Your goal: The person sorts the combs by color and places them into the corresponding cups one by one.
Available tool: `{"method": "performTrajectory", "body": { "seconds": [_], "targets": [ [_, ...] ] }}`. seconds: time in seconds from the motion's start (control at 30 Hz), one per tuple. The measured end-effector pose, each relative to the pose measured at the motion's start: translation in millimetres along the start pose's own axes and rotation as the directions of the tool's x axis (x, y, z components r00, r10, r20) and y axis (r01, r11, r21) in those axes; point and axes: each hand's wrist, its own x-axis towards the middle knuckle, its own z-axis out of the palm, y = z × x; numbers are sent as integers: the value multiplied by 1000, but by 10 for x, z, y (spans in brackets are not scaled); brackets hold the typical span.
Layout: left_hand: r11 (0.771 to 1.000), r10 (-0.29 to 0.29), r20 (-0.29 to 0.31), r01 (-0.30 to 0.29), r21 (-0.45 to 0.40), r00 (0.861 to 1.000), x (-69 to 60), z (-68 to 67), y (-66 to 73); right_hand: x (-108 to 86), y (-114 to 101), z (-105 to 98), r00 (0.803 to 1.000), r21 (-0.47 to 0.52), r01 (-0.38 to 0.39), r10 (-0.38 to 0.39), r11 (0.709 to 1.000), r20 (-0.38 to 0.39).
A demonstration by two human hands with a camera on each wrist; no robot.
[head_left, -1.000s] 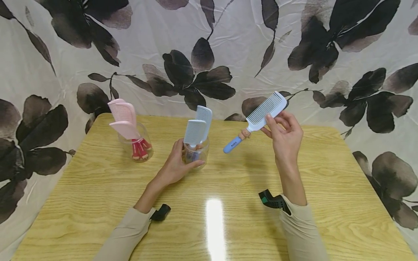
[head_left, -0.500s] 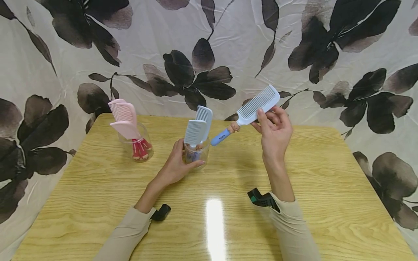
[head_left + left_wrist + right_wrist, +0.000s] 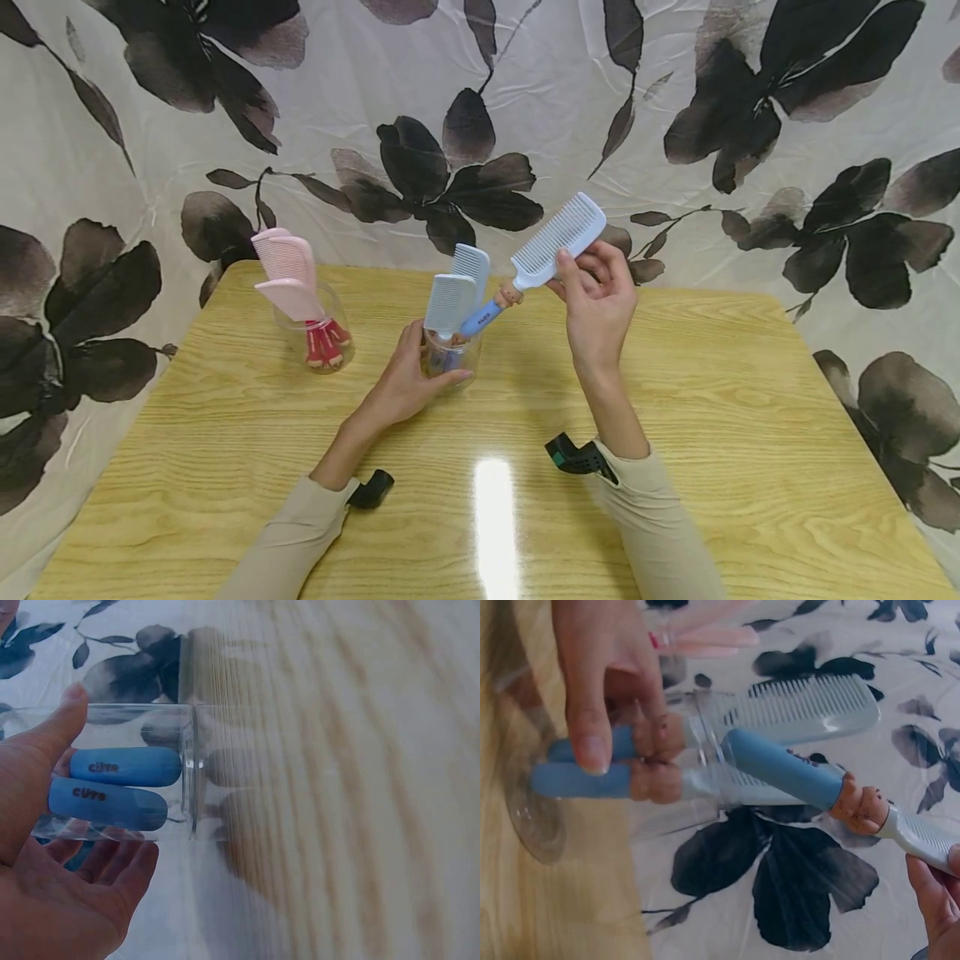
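Observation:
My left hand (image 3: 405,379) grips a clear glass jar (image 3: 142,720) standing on the table, thumb on one side and fingers around the other. Two light blue combs (image 3: 450,304) stand in that jar, handles down; their blue handles (image 3: 112,804) bear lettering. In my right hand (image 3: 603,317) a third blue comb (image 3: 558,239) is pinched by its toothed head. It slants, with its blue handle (image 3: 784,769) pointing down-left at the jar's mouth. A small brown figure (image 3: 859,804) sits between handle and head. Whether the handle tip touches the rim I cannot tell.
Left of the blue combs, a second clear jar (image 3: 341,317) holds several pink combs (image 3: 288,267) with red handles. The wooden table (image 3: 420,517) ends at a floral cloth (image 3: 570,100) hanging behind it. Each wrist wears a small black camera (image 3: 371,489).
My right hand has moved left with the blue comb, bringing its handle end from beside the jar to the jar's mouth. The left hand and the jar stay in place.

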Motion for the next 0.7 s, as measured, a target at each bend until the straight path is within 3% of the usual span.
{"method": "performTrajectory", "body": {
  "seconds": [0.17, 0.43, 0.53, 0.7],
  "targets": [
    [1000, 7, -1, -7, 1, 1000, 5, 1, -7, -51, 34, 82, 993, -45, 78, -74, 996, 87],
    [1000, 15, 9, -15, -12, 1000, 8, -3, -13, -85, 42, 190, 962, -154, 182, -143, 971, 234],
    [1000, 20, 6, -20, -10, 1000, 5, -6, -21, -85, 53, 218, 927, -208, 222, -140, 953, 347],
    [1000, 20, 7, -20, -5, 1000, 0, -2, -31, -142, 104, 270, 840, -275, 291, -107, 917, 531]
  ]
}}
